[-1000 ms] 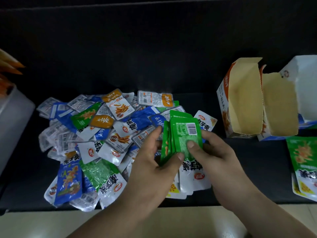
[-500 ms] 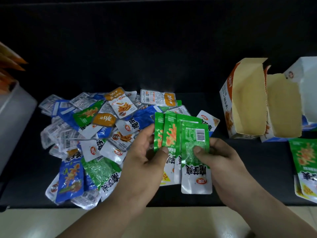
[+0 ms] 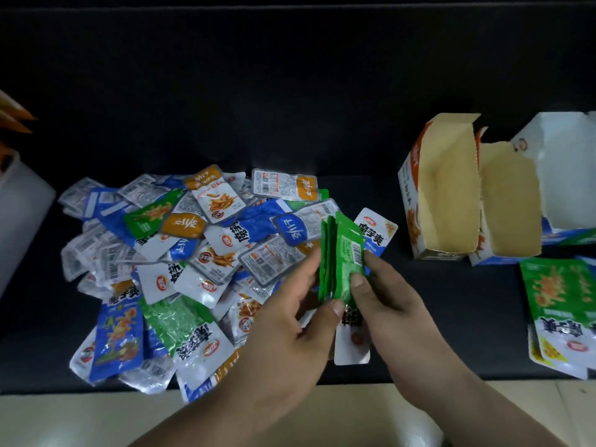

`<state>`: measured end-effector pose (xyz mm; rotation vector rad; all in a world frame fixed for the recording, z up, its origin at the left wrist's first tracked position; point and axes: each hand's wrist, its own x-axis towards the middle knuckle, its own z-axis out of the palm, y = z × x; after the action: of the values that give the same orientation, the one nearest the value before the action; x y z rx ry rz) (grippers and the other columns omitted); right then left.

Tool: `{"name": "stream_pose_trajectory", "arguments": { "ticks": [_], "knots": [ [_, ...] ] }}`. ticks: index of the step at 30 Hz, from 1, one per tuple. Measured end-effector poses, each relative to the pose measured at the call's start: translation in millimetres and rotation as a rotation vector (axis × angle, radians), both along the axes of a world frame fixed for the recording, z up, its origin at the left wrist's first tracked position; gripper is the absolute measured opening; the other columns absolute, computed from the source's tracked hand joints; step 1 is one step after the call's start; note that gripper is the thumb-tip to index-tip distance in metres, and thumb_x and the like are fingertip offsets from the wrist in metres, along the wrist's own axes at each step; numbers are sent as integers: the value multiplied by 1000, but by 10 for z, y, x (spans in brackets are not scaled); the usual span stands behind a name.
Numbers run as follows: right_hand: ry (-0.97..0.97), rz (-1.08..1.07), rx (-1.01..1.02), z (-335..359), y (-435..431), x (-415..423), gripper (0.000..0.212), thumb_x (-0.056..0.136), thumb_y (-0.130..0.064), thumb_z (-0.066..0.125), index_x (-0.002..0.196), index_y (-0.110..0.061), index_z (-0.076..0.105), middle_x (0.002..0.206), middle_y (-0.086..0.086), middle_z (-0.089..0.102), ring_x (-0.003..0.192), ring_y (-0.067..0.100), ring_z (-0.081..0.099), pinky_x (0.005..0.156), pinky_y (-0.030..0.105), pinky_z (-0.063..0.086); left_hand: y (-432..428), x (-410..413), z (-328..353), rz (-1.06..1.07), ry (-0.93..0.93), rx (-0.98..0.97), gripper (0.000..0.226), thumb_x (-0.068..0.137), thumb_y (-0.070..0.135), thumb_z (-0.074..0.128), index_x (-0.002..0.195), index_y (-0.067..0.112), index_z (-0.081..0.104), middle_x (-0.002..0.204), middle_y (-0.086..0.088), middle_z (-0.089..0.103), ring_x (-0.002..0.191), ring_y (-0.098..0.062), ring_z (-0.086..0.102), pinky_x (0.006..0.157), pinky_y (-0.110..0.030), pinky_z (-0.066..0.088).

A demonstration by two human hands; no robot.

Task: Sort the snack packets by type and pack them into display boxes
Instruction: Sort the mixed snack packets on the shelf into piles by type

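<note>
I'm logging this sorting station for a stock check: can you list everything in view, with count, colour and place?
mixed packet pile: many; blue, orange, green and silver; left-centre of the dark surface
held green packets: several; green; bunched between both hands
flat green packets: a few, stacked; green and white; right edge, in front of the boxes
display boxes: three, open; orange, blue and white; right rear, side by side
dark surface: one; black; under everything
white container: one; white; left edge, cut off
left hand: one; pinches the held packets from the left
right hand: one; pinches them from the right
</note>
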<state>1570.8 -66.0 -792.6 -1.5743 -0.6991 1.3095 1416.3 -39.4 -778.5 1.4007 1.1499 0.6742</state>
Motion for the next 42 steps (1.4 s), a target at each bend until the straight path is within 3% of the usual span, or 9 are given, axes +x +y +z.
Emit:
{"name": "stream_pose_trajectory", "arguments": {
  "ticks": [3,6,9,12,16,22,31,37,42],
  "knots": [
    [42,15,-57,49,-86,169,38,104,-26,58,140,-40,57,112,-1,77,96,20,73,65,34,58,4,98,6,-91,-16,-59,67,103,15,61,155,49,35,141,34,56,131,10,52,110,-25,44],
    [-3,-11,-41,132,-222,408,41,104,-15,58,137,-40,59,113,-7,78,106,17,74,88,41,61,-57,318,25,-186,10,-80,67,104,24,61,151,61,30,135,41,56,122,16,55,103,-15,47],
    [-58,-4,-34,207,-398,681,59,100,4,58,143,-35,56,120,-12,75,115,8,70,101,33,53,-137,603,-3,-185,61,-44,65,102,16,63,142,60,39,107,36,69,90,13,66,74,-6,48],
    [-202,-5,-14,226,-625,984,80,94,10,61,150,-44,45,128,-13,71,118,9,67,103,38,54,-239,963,-57,-283,82,-40,67,102,9,61,141,60,39,80,21,67,61,-1,59,57,-22,51],
    [-308,-187,-18,157,-905,1353,87,91,9,63,143,-60,44,121,-14,73,104,8,71,83,31,59,-334,1478,-211,-366,127,-48,63,100,7,63,140,55,49,86,9,69,74,-17,67,68,-32,57],
    [-450,-456,-79,-11,-1107,1905,60,95,-9,66,130,-56,53,116,-15,67,94,3,69,82,32,60,-362,2062,-371,-356,151,-103,56,98,16,69,148,33,50,114,18,70,99,-1,68,91,-41,61],
    [-1066,-282,-398,-498,-975,2302,64,86,-51,72,145,-38,54,149,11,44,138,38,35,110,51,31,-324,1934,-319,-283,217,-67,52,98,19,69,143,39,52,119,23,65,98,5,66,91,-39,61],
    [-1326,-352,-77,-365,-978,2106,37,88,-38,70,119,-17,72,138,16,59,130,42,47,106,59,41,-267,1432,-255,-184,216,-66,46,98,21,68,132,49,56,115,33,65,101,5,67,87,-36,61],
    [-1180,-83,182,-290,-739,1578,22,92,-32,67,104,-17,76,106,-3,71,101,23,65,87,36,52,-280,1024,-285,-89,150,-78,39,99,18,67,119,50,59,112,30,68,99,7,66,82,-19,56]
  ]
}}
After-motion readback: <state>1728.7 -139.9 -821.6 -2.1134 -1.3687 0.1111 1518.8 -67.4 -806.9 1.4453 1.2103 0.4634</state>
